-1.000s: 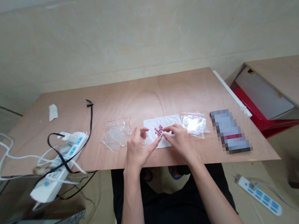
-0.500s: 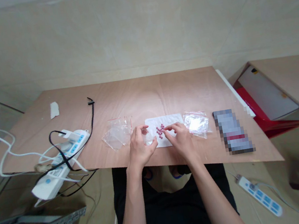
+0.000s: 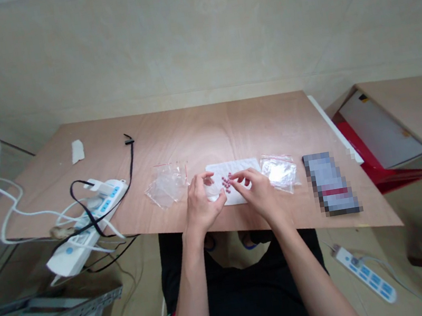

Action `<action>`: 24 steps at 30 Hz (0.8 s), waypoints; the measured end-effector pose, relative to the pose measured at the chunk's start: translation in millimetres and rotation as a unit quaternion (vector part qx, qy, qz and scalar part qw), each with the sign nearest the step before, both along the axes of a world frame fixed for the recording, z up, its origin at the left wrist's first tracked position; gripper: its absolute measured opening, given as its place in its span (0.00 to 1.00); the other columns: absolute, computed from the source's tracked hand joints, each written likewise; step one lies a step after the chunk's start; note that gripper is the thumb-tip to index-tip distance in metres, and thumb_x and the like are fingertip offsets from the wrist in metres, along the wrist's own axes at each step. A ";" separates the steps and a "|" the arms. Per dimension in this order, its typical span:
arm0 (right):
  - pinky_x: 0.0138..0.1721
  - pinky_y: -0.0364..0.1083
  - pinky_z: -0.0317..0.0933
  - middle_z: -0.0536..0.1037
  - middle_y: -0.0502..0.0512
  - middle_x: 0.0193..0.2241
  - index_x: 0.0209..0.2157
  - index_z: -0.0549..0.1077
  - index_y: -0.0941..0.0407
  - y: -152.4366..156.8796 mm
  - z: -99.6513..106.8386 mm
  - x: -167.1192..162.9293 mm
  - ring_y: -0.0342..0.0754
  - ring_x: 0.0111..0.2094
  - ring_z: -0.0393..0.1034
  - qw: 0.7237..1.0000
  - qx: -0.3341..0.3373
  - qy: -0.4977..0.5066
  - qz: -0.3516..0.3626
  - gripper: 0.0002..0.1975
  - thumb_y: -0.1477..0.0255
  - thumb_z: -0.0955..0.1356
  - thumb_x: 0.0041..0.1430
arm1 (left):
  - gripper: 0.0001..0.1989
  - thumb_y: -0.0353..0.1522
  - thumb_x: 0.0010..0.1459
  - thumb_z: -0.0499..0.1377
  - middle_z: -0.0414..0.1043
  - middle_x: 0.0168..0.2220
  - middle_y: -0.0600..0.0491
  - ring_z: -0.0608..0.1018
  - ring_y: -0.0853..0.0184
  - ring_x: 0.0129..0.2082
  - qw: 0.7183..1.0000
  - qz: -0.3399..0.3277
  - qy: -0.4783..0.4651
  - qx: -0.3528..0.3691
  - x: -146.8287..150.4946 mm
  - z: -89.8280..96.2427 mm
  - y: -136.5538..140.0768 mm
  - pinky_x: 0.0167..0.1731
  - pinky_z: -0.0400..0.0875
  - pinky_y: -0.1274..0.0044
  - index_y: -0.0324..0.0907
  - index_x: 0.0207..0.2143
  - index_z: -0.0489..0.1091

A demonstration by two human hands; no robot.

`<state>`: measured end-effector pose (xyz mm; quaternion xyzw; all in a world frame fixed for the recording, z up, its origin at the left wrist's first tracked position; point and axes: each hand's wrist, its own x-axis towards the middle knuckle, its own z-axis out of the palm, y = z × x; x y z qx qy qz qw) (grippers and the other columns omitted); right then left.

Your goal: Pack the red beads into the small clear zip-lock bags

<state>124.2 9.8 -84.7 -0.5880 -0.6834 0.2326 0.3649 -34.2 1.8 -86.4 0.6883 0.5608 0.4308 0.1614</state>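
A small cluster of reddish, bead-like pieces (image 3: 227, 184) lies on a white sheet (image 3: 252, 165) at the table's front. My left hand (image 3: 203, 201) is at the sheet's left side, its thumb and fingers curved around a clear plastic bag (image 3: 212, 190) that is partly hidden by them. From the right, my right hand (image 3: 256, 188) reaches over the sheet with thumb and index finger pinched at the cluster's edge. What is between those fingertips is too small to make out. Flat clear zip bags (image 3: 167, 184) lie left of my left hand.
More clear bags (image 3: 280, 172) are stacked right of the sheet, with a blurred-out phone-like object (image 3: 331, 183) further right. A white power strip (image 3: 86, 228) with tangled cables takes up the table's left front. Another power strip (image 3: 366, 275) is on the floor. A wall stands behind the table.
The view has shifted slightly. My right fingertips have moved a little up and left at the top of the bead cluster. My left hand keeps its curved grip.
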 end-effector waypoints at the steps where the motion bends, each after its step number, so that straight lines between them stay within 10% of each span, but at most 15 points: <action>1: 0.37 0.46 0.65 0.77 0.55 0.31 0.34 0.77 0.57 1.1 -6.2 0.9 0.47 0.33 0.72 0.999 -0.019 -0.033 0.001 0.04 0.73 0.72 0.56 | 0.19 0.28 0.48 0.62 0.71 0.36 0.51 0.76 0.65 0.36 1.000 0.005 0.000 0.003 -1.4 -0.6 0.4 0.42 0.73 0.70 0.41 0.44 0.64; 16: 0.39 0.48 0.64 0.77 0.57 0.31 0.31 0.77 0.57 4.8 -36.3 -9.3 0.51 0.36 0.72 0.993 -0.035 -0.108 0.034 0.03 0.78 0.70 0.56 | 0.17 0.29 0.49 0.62 0.72 0.36 0.51 0.76 0.64 0.37 1.000 0.011 0.006 0.001 -5.6 -2.1 0.9 0.43 0.72 0.69 0.41 0.43 0.65; 24: 0.37 0.46 0.66 0.78 0.55 0.33 0.35 0.76 0.55 -3.4 13.8 -7.3 0.46 0.33 0.72 0.997 0.059 0.022 0.047 0.06 0.72 0.66 0.63 | 0.19 0.27 0.48 0.62 0.73 0.37 0.51 0.77 0.64 0.37 1.000 -0.010 0.001 -0.010 0.2 1.5 -3.1 0.42 0.73 0.70 0.42 0.44 0.64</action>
